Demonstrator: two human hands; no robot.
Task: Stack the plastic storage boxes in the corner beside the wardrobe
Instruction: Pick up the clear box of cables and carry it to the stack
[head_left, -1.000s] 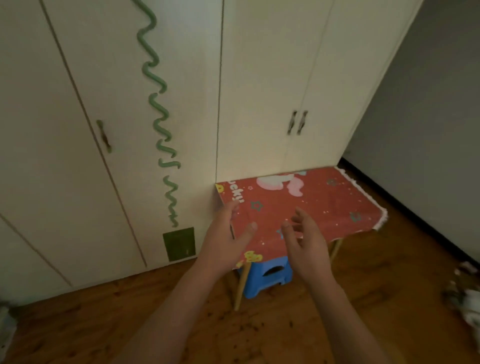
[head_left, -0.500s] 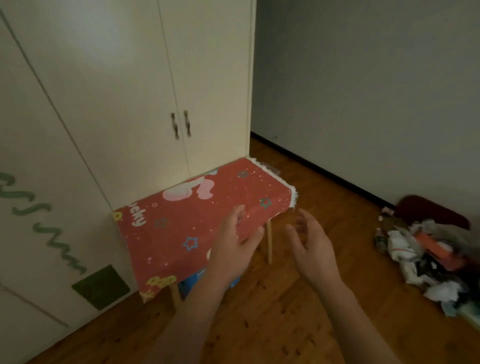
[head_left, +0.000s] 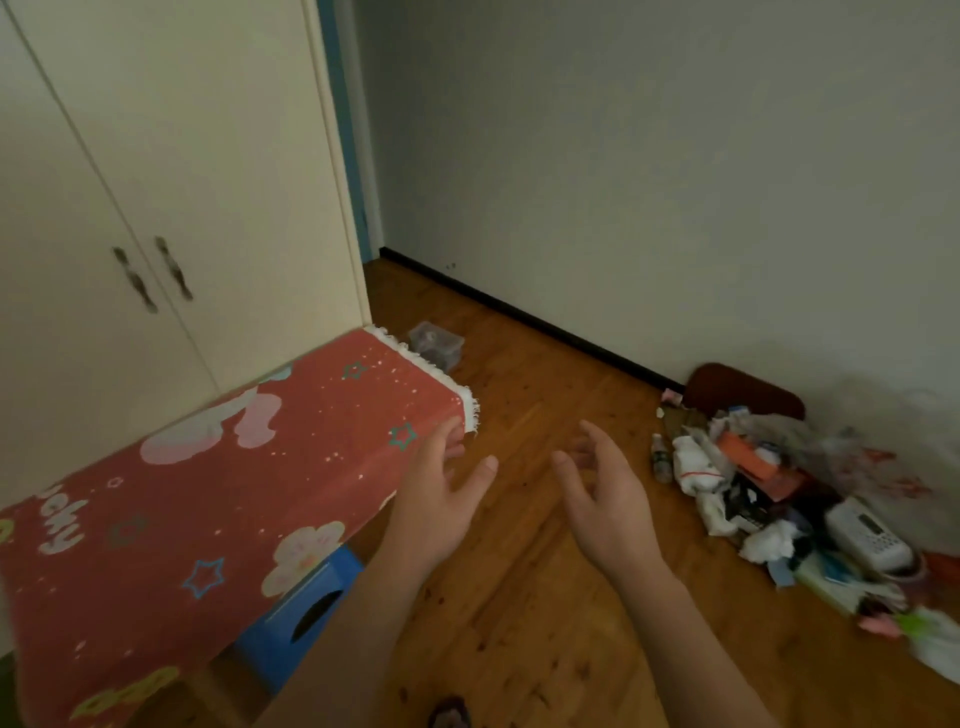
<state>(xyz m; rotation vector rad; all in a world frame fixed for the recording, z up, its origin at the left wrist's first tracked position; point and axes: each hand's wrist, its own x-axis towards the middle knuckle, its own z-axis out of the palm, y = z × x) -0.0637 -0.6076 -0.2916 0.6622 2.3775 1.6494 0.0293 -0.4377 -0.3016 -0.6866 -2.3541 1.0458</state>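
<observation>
A small clear plastic storage box sits on the wooden floor by the cream wardrobe, near the corner where the wardrobe meets the wall. My left hand and my right hand are both raised in front of me with relaxed, spread fingers and hold nothing. They hover over the floor, well short of the box. The left hand is just past the corner of the red-covered table.
A blue plastic stool stands under the table. A heap of clutter with papers, bags and a white device lies along the right wall, with a dark red cushion behind it. Bare wooden floor lies between.
The view has swung right, away from the wardrobe doors toward the corner and the wall. The clear box and the clutter heap have come into sight. Both hands stay raised and hold nothing.
</observation>
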